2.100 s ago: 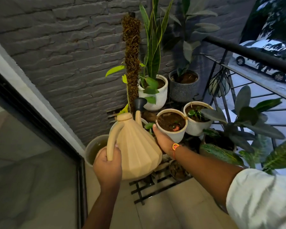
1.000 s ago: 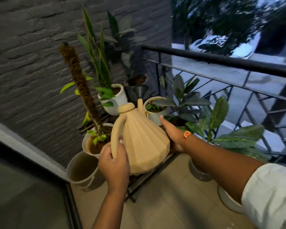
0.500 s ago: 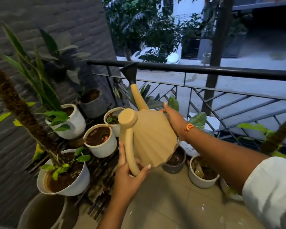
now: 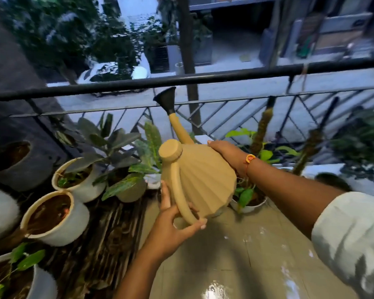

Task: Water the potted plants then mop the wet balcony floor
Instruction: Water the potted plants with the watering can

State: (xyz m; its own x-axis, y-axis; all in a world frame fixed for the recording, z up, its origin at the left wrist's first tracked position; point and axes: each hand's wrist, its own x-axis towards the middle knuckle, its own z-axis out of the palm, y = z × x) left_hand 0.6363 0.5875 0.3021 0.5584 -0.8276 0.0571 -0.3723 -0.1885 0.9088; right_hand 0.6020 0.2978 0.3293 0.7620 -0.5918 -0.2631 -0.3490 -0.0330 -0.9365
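A tan ribbed watering can with a black rose on its spout hangs in mid-view, spout pointing up and away toward the railing. My left hand grips the curved handle from below. My right hand lies on the can's upper right side, steadying it. Behind and under the can stand leafy potted plants. A white pot with a green climber sits on the floor just right of the can.
White pots of wet soil stand on a dark slatted rack at left. The black balcony railing crosses the view. The tiled floor is glossy with wet patches.
The view and the can have swung right, from the wall-side pots to the plants along the railing. Both hands have kept their hold, and the can now sits tilted back with its spout raised.
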